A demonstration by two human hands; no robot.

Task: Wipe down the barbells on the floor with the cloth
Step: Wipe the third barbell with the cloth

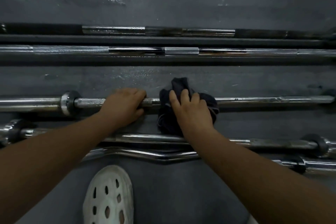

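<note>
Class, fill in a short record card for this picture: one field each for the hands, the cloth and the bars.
Left hand: grips middle bar
Right hand: presses cloth on same bar
Cloth: dark, bunched over the bar
Far bars: two, untouched
Near bars: one straight, one curl bar
Shoe: white, with holes
</note>
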